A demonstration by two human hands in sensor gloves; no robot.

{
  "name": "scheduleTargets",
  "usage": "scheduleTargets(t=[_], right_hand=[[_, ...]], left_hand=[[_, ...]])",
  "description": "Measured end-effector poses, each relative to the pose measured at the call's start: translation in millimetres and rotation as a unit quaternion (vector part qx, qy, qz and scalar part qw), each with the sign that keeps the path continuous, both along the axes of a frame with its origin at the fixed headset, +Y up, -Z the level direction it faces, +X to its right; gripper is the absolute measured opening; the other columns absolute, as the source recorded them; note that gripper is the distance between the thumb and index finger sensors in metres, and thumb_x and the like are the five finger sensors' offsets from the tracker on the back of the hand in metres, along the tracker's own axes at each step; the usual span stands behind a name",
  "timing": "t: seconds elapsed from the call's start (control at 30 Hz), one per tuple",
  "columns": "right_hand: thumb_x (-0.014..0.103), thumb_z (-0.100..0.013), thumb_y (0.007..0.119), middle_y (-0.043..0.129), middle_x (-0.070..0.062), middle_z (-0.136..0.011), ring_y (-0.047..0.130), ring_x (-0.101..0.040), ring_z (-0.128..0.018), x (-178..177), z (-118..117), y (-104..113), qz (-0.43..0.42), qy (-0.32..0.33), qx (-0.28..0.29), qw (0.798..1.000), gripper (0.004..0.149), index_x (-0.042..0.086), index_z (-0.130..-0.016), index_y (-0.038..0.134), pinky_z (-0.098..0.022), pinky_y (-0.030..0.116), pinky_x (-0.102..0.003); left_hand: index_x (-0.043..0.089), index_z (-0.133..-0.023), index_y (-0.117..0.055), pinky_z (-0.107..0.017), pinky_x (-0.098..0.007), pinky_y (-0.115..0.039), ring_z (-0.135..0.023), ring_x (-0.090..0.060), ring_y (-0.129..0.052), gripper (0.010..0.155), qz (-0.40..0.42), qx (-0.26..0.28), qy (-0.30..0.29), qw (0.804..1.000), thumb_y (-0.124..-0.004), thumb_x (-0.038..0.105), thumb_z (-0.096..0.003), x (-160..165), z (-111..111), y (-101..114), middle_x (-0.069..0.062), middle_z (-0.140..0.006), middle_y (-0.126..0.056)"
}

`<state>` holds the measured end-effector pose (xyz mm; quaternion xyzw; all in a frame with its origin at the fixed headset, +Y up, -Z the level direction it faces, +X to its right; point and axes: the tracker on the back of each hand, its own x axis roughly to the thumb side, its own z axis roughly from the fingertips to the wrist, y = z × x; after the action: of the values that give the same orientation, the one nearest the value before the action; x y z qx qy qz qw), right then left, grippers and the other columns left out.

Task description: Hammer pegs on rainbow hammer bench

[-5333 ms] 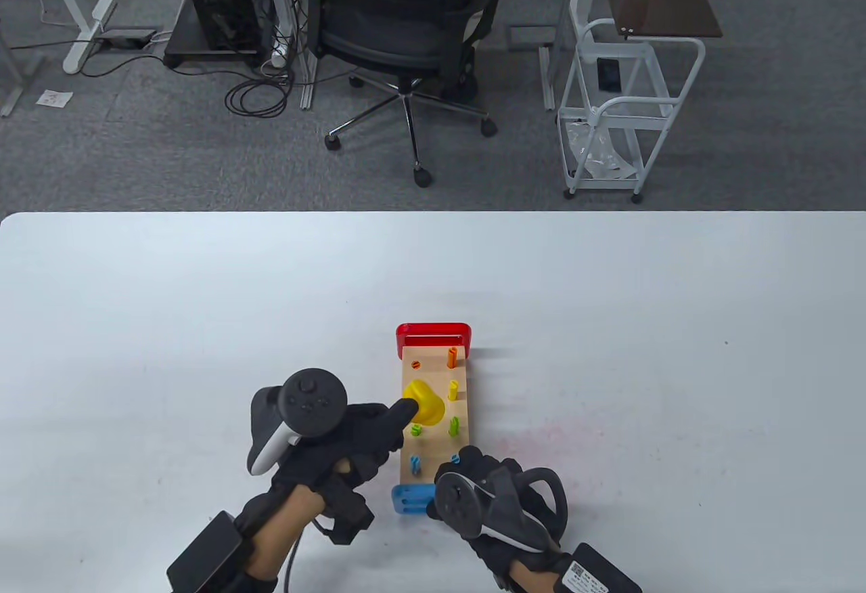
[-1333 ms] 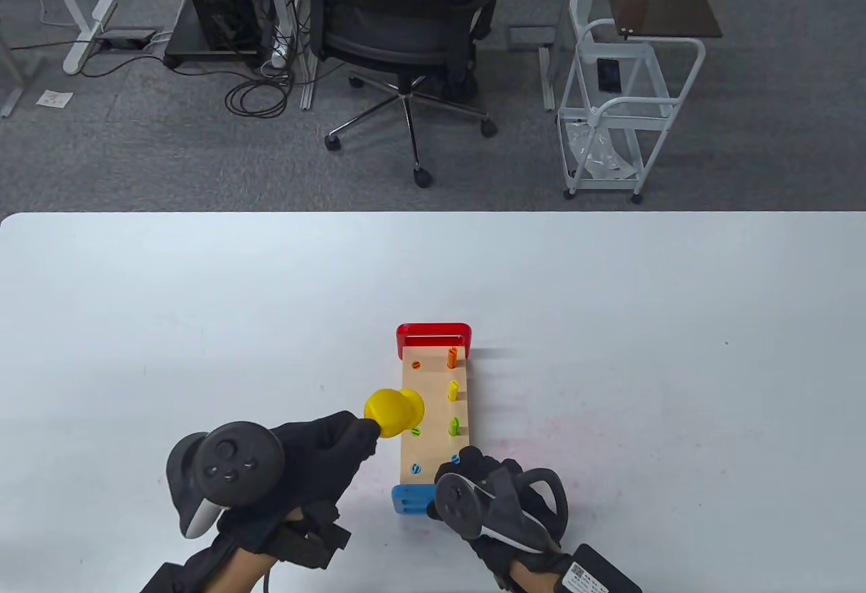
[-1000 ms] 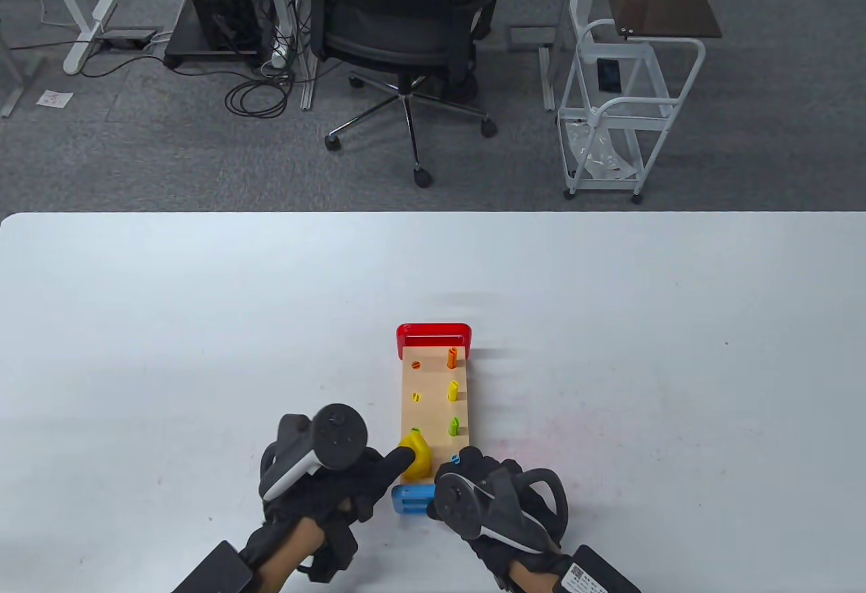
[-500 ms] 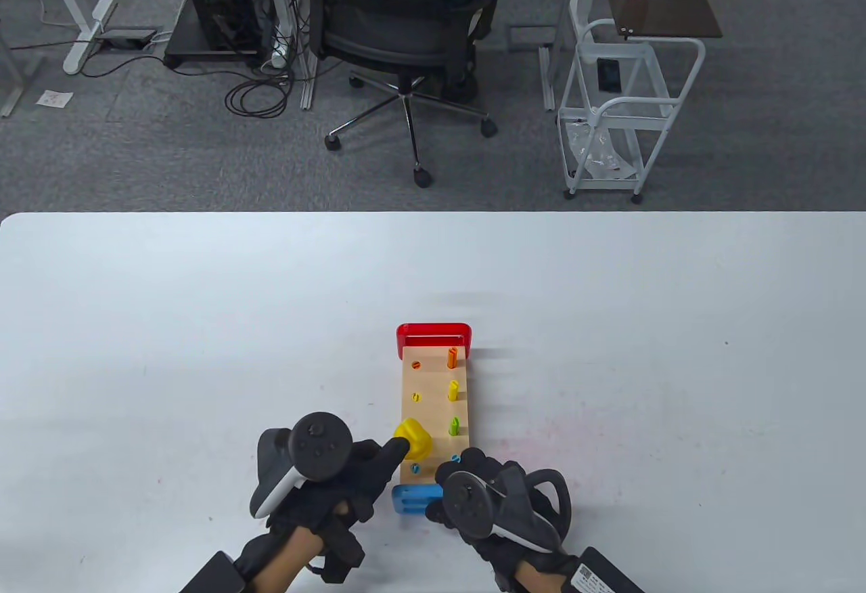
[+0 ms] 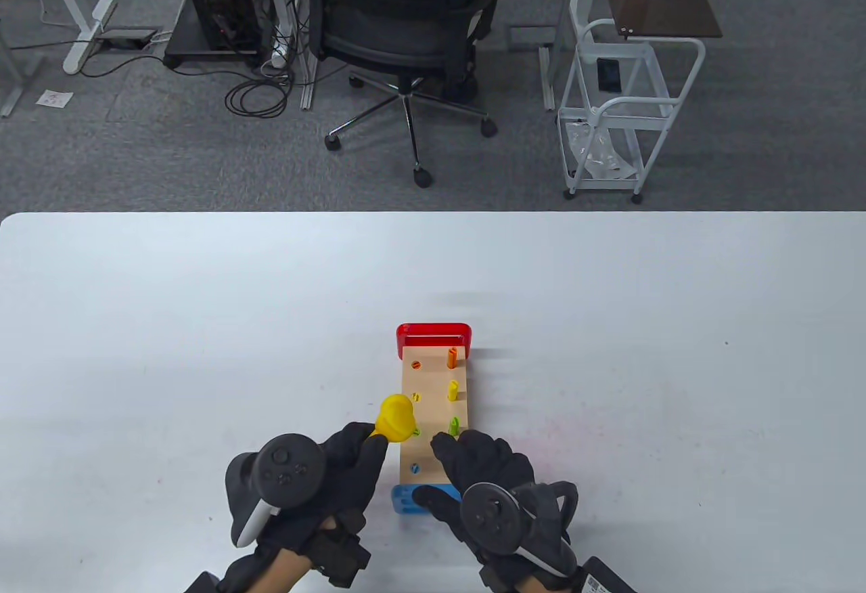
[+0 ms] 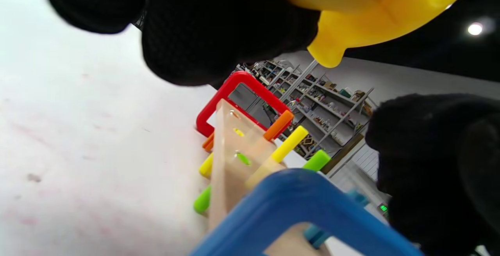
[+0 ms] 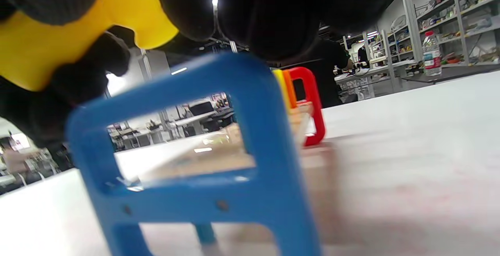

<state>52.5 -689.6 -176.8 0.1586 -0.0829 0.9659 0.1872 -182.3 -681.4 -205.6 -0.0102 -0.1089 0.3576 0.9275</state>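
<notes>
My left hand (image 5: 318, 478) grips the yellow hammer (image 5: 396, 417), raised over the left side of the bench (image 5: 433, 417), low in the frame's centre; my right hand (image 5: 484, 478) rests spread on its near blue end. I judge it half done: the left pegs (image 5: 415, 397) sit flush, while the right pegs (image 5: 452, 390) stand tall.
</notes>
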Motion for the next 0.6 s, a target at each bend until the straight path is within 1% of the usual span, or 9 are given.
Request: scheduleTargets(t=[0.1,0.13,0.27,0.37,0.43,0.5,0.53,0.6], right_hand=[[0.068,-0.042,0.067,0.064,-0.009,-0.1,0.08,-0.03,-0.081,-10,4,1,-0.031,0.032,-0.017,0.999,0.077,0.024,-0.103,0.057,-0.059,0.073,-0.047],[0.068,-0.042,0.068,0.063,-0.009,-0.101,0.078,-0.032,-0.083,-13,5,1,-0.036,0.039,-0.021,0.998,0.077,0.024,-0.104,0.056,-0.06,0.072,-0.048],[0.067,-0.043,0.068,0.061,-0.01,-0.102,0.076,-0.033,-0.085,-24,11,2,-0.047,0.061,-0.015,0.997,0.08,0.018,-0.104,0.054,-0.062,0.07,-0.049],[0.068,-0.043,0.067,0.06,-0.012,-0.102,0.075,-0.034,-0.086,-24,13,2,-0.052,0.057,-0.012,0.997,0.084,0.012,-0.104,0.053,-0.062,0.069,-0.05],[0.068,-0.043,0.067,0.061,-0.012,-0.101,0.076,-0.034,-0.085,-22,12,2,-0.062,0.05,-0.015,0.997,0.084,0.011,-0.104,0.054,-0.062,0.069,-0.05],[0.07,-0.043,0.065,0.062,-0.012,-0.101,0.076,-0.035,-0.085,-17,10,2,-0.087,0.043,-0.026,0.995,0.085,0.011,-0.103,0.056,-0.062,0.069,-0.051],[0.07,-0.042,0.067,0.063,-0.012,-0.1,0.077,-0.035,-0.084,-17,9,1,-0.092,0.042,-0.029,0.994,0.086,0.011,-0.103,0.057,-0.061,0.069,-0.051],[0.07,-0.042,0.067,0.066,-0.012,-0.098,0.079,-0.034,-0.082,-15,10,1,-0.084,0.04,-0.023,0.995,0.085,0.011,-0.102,0.059,-0.061,0.069,-0.051]], left_hand=[[0.017,-0.1,-0.074,-0.053,-0.072,-0.067,-0.07,-0.04,-0.089,0.063,0.041,-0.003,-0.01,0.999,-0.055,0.059,-0.0571,6,4,0,-0.006,-0.087,-0.09],[0.018,-0.101,-0.074,-0.054,-0.073,-0.065,-0.072,-0.041,-0.087,0.062,0.048,-0.002,-0.011,0.999,-0.057,0.059,-0.0573,7,5,0,-0.006,-0.088,-0.089],[0.02,-0.101,-0.077,-0.054,-0.073,-0.065,-0.074,-0.042,-0.089,0.061,0.063,0.02,-0.011,0.998,-0.062,0.059,-0.0562,17,15,5,-0.005,-0.091,-0.092],[0.02,-0.1,-0.081,-0.053,-0.073,-0.066,-0.075,-0.044,-0.092,0.061,0.059,0.042,0.001,0.997,-0.068,0.058,-0.0547,18,19,6,-0.007,-0.092,-0.095],[0.021,-0.099,-0.084,-0.053,-0.073,-0.067,-0.075,-0.044,-0.093,0.06,0.056,0.039,0.0,0.998,-0.07,0.058,-0.054,18,20,6,-0.008,-0.093,-0.096],[0.02,-0.099,-0.082,-0.053,-0.073,-0.067,-0.076,-0.046,-0.093,0.06,0.063,0.028,-0.009,0.998,-0.069,0.058,-0.054,21,21,2,-0.01,-0.095,-0.095],[0.019,-0.099,-0.082,-0.053,-0.073,-0.067,-0.076,-0.046,-0.093,0.06,0.069,0.025,-0.008,0.997,-0.068,0.057,-0.0543,22,21,1,-0.01,-0.095,-0.094],[0.017,-0.098,-0.083,-0.052,-0.074,-0.067,-0.077,-0.048,-0.092,0.06,0.076,0.021,-0.011,0.997,-0.07,0.055,-0.0538,24,21,0,-0.012,-0.096,-0.093]])
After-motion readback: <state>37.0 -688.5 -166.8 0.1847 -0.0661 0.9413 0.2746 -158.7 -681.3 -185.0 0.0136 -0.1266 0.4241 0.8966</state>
